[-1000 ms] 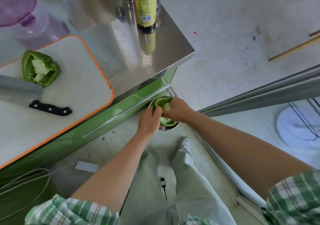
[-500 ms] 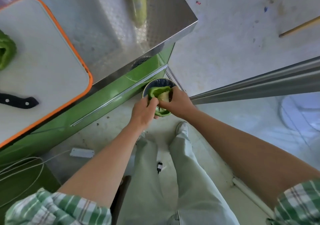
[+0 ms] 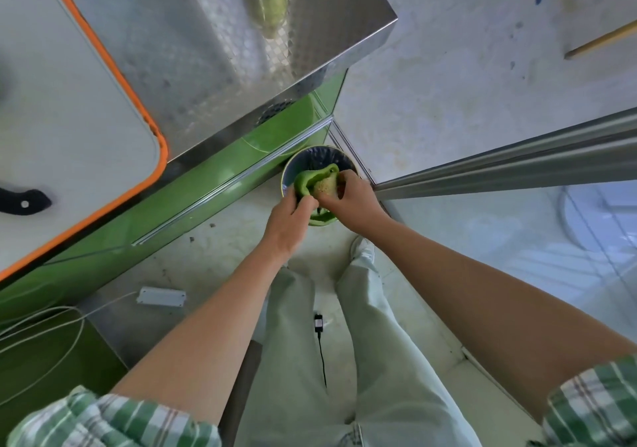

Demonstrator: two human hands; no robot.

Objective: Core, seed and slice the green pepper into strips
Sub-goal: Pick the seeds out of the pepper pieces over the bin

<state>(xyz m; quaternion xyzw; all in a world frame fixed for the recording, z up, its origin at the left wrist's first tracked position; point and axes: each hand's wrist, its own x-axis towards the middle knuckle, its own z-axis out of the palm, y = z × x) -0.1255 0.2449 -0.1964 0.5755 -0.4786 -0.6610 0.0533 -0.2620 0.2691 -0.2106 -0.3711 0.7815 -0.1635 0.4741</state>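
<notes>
My left grip [image 3: 287, 221] curls round the pepper [image 3: 305, 179] half above the bin [image 3: 312, 157]; my right grip [image 3: 351, 198] pinches its pale core [image 3: 325, 186]. Light, waxy, springy flesh, I judge: hold by the cut rim, pull the core gently or the wall may tear

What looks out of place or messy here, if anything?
The left hand and right hand hold the pepper half over the bin, as expected. Underfoot, a white box with loose cables lies on the floor beside the counter, a possible trip hazard. Dark specks litter the floor nearby.
</notes>
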